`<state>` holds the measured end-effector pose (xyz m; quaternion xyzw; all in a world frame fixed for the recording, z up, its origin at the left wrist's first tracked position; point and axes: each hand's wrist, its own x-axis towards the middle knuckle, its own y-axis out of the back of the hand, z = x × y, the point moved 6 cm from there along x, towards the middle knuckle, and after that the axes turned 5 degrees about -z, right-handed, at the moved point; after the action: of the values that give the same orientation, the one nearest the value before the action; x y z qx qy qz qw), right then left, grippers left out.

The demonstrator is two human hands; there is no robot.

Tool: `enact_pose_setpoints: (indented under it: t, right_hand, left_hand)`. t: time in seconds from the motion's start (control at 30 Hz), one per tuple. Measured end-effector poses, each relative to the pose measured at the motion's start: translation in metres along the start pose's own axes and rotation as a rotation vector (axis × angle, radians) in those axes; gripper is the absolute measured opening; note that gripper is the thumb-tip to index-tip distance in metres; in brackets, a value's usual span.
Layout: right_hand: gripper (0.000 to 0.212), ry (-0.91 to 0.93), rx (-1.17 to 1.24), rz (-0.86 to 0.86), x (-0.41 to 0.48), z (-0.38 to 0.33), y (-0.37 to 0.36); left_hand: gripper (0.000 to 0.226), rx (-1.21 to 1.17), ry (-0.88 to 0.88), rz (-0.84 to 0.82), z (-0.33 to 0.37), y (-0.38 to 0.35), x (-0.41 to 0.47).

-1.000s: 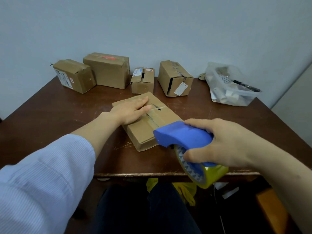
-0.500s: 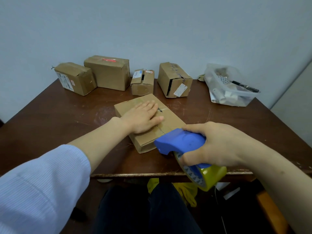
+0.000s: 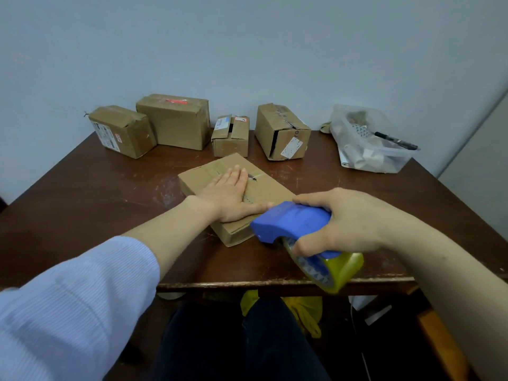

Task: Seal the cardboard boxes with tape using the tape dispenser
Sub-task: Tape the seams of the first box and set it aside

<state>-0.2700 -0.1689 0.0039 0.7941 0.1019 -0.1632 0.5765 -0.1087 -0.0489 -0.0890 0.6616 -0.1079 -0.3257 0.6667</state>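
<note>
Tape dispenser (image 3: pixel 291 222) has moved up over flat box (image 3: pixel 264 188) corner.

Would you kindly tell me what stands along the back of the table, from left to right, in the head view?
Labelled cardboard box → larger box with red tape → small box → box with a white tag → clear plastic tub.
</note>
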Motion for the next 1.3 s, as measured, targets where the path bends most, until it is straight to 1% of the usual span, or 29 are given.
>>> enact_pose_setpoints:
  t: [0.17,0.33,0.47,0.53,0.6,0.67,0.77,0.83,0.87,0.9,0.97,1.0,1.07,1.13,1.17,1.23,1.3]
  right_hand:
    - [0.088,0.107,0.046,0.034,0.042,-0.005,0.016]
    - [0.081,0.22,0.054,0.034,0.098,-0.027,0.035]
    - [0.076,0.288,-0.008,-0.047,0.134,-0.035,0.05]
    - [0.077,0.314,-0.052,-0.111,0.151,-0.032,0.055]
    - [0.08,0.346,-0.083,-0.164,0.165,-0.029,0.059]
    - [0.084,0.373,-0.106,-0.194,0.177,-0.026,0.062]
    - [0.092,0.364,-0.144,-0.262,0.184,-0.021,0.059]
    - [0.095,0.362,-0.147,-0.295,0.186,-0.021,0.057]
    - [0.096,0.364,-0.155,-0.304,0.188,-0.021,0.058]
    - [0.096,0.362,-0.168,-0.313,0.19,-0.022,0.058]
    - [0.097,0.352,-0.188,-0.336,0.193,-0.022,0.059]
    - [0.098,0.345,-0.19,-0.348,0.194,-0.022,0.059]
    - [0.098,0.331,-0.172,-0.358,0.193,-0.021,0.059]
    - [0.098,0.324,-0.152,-0.366,0.191,-0.021,0.059]
    - [0.098,0.319,-0.144,-0.372,0.191,-0.021,0.058]
    - [0.097,0.313,-0.121,-0.38,0.19,-0.019,0.056]
    - [0.098,0.304,-0.086,-0.387,0.19,-0.015,0.055]
  left_hand:
    - [0.11,-0.09,0.19,0.071,-0.037,0.008,0.008]
    - [0.108,-0.104,0.408,0.103,-0.086,0.015,0.019]
    - [0.108,-0.099,0.439,0.126,-0.11,0.026,0.029]
    - [0.116,-0.012,0.469,0.162,-0.134,0.036,0.033]
    - [0.124,-0.003,0.529,0.133,-0.16,0.036,0.035]
    - [0.123,-0.048,0.556,0.092,-0.172,0.03,0.038]
    - [0.112,-0.062,0.515,0.082,-0.166,0.027,0.043]
    - [0.096,-0.103,0.415,0.072,-0.15,0.028,0.047]
    - [0.093,-0.127,0.366,0.06,-0.141,0.026,0.047]
    - [0.097,-0.139,0.336,0.054,-0.133,0.025,0.047]
    - [0.11,-0.123,0.332,0.062,-0.128,0.023,0.046]
    - [0.111,-0.118,0.333,0.065,-0.128,0.022,0.046]
    - [0.101,-0.074,0.28,0.055,-0.12,0.025,0.046]
    - [0.08,-0.049,0.165,0.04,-0.103,0.026,0.045]
    - [0.071,-0.082,0.136,0.025,-0.098,0.025,0.045]
    - [0.069,-0.138,0.128,0.005,-0.094,0.023,0.044]
    - [0.069,-0.132,0.134,-0.022,-0.094,0.024,0.042]
